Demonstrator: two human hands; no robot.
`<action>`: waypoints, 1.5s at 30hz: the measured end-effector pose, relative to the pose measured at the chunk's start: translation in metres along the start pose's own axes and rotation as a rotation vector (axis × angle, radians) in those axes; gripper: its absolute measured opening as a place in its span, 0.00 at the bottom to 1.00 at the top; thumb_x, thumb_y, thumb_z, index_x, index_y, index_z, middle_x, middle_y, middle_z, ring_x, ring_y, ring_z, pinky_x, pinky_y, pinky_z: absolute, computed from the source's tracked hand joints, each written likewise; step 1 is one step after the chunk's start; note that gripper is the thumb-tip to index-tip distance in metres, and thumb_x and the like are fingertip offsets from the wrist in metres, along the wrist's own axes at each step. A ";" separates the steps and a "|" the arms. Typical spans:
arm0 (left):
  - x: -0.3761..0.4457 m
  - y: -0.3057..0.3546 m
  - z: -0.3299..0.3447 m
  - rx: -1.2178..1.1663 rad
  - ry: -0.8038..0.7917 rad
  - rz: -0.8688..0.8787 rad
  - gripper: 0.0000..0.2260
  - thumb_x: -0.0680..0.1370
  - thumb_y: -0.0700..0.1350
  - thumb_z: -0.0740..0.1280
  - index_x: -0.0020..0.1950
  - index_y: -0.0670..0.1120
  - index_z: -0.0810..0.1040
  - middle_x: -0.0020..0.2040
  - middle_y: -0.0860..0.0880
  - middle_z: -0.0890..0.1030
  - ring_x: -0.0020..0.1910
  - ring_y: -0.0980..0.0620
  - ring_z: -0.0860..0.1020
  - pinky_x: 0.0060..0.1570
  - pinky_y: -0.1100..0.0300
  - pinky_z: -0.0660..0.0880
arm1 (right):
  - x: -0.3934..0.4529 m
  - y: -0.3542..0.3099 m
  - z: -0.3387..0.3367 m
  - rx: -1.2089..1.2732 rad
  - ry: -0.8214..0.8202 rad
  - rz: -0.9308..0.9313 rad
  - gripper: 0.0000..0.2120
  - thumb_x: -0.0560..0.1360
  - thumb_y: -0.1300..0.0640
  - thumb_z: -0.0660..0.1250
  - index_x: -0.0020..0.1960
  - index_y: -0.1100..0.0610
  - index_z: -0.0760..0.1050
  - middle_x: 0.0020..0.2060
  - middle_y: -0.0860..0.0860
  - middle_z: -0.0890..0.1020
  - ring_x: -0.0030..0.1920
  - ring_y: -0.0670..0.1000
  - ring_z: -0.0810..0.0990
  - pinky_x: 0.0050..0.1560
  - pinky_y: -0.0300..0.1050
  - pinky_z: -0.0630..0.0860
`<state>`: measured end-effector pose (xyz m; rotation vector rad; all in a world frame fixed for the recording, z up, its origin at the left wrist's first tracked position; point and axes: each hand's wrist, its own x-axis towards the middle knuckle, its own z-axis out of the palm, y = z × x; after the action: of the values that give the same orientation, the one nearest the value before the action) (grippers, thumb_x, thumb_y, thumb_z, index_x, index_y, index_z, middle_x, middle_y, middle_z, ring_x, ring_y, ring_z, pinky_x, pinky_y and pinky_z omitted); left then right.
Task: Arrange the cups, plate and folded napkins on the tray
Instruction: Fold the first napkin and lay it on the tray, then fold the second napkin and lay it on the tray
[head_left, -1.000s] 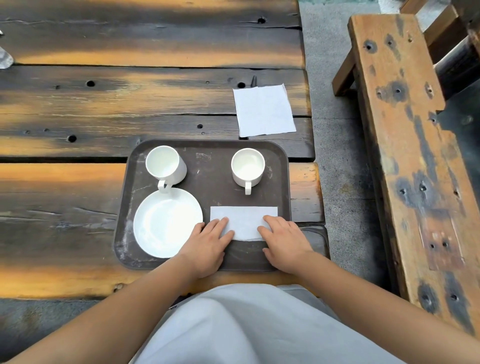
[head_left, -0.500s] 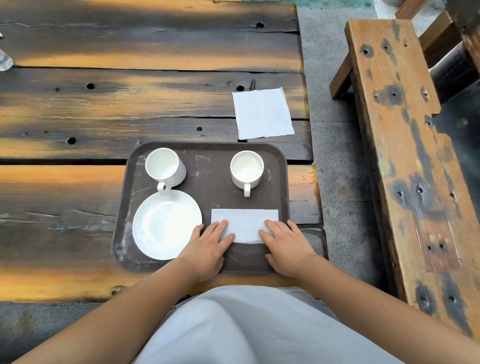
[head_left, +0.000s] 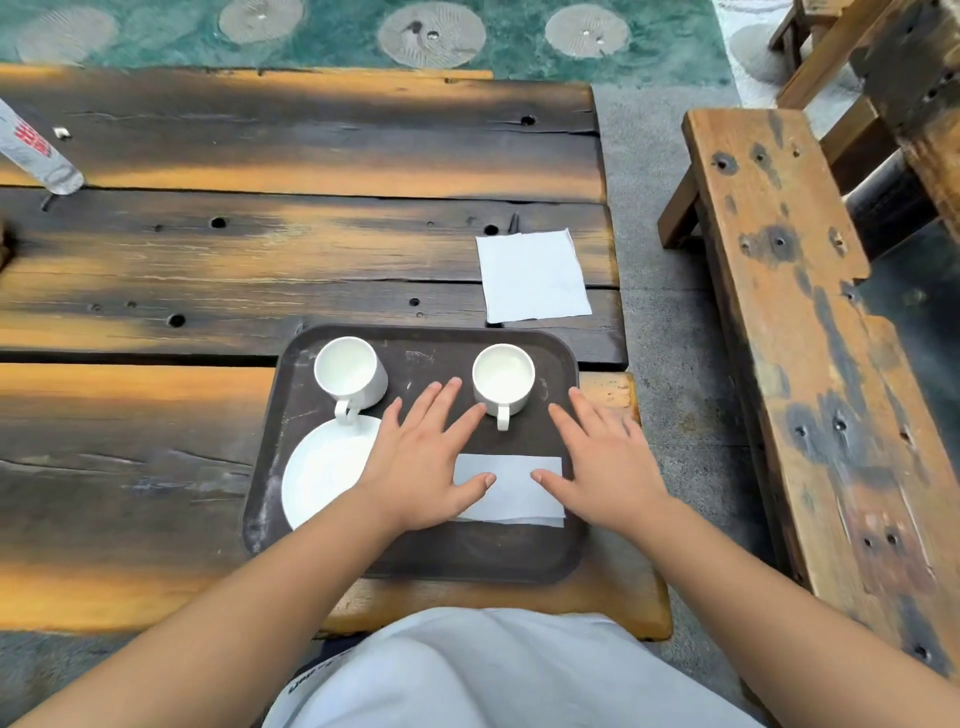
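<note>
Hands (head_left: 423, 462) flat over tray (head_left: 415, 556), napkin (head_left: 511, 493)

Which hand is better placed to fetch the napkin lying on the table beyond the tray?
Probably the right hand: it is open and on the same side as the unfolded napkin, past the right cup.

The left hand (head_left: 423, 467) covers the near-right part of the round white plate (head_left: 324, 470), and the left end of the folded white napkin on the tray (head_left: 511, 491) slips under its thumb. The right hand (head_left: 605, 462) hides that napkin's right end and a stretch of the dark brown plastic tray's (head_left: 415, 556) right rim. Whether either palm actually touches anything, can't tell. At the left edge, a silvery foil packet with red print (head_left: 36, 156) is cut off, print unreadable.
</note>
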<state>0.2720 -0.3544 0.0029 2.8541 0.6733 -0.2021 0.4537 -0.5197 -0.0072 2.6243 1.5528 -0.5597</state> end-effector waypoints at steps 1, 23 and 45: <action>0.005 0.000 -0.006 -0.007 0.008 0.000 0.36 0.71 0.71 0.51 0.77 0.57 0.55 0.81 0.47 0.49 0.79 0.46 0.48 0.72 0.39 0.51 | 0.004 0.002 -0.008 0.007 0.017 0.017 0.42 0.71 0.27 0.51 0.78 0.46 0.48 0.80 0.51 0.48 0.78 0.53 0.49 0.74 0.60 0.52; 0.176 -0.048 -0.046 0.015 -0.080 0.035 0.40 0.70 0.74 0.48 0.78 0.57 0.49 0.81 0.46 0.47 0.79 0.46 0.44 0.74 0.38 0.50 | 0.137 0.020 -0.053 0.092 0.033 0.108 0.43 0.69 0.26 0.49 0.78 0.45 0.46 0.80 0.50 0.46 0.78 0.53 0.47 0.74 0.63 0.49; 0.327 -0.128 0.063 0.002 -0.065 0.275 0.31 0.78 0.65 0.50 0.79 0.56 0.53 0.81 0.45 0.49 0.79 0.47 0.45 0.76 0.48 0.42 | 0.281 0.088 0.017 -0.011 0.174 0.128 0.33 0.73 0.32 0.54 0.72 0.49 0.65 0.65 0.52 0.71 0.63 0.55 0.68 0.61 0.55 0.60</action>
<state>0.4984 -0.1173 -0.1379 2.8869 0.2640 -0.2502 0.6464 -0.3308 -0.1275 2.8050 1.4086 -0.3214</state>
